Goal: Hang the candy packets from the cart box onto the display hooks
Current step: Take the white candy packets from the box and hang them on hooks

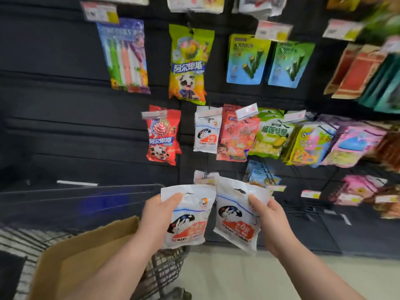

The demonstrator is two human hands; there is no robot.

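The cardboard box [86, 245] sits in the wire cart [166, 269] at lower left. Just right of it, the left grip [155, 215] curls round the top left edge of a white candy packet [190, 213], thumb on its front. Beside that, a second white packet [236, 215] is pinched near its top right corner by the right grip [271, 221]. Both packets are held before the black display wall [65, 131], below a matching hung packet [206, 131].

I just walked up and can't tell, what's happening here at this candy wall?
A person is stocking a candy display. The left hand holds one white rabbit-print packet and the right hand holds a second packet of the same kind, both raised before the display, neither hung yet. A matching packet hangs on the wall above. The cardboard box sits in the wire cart at lower left.
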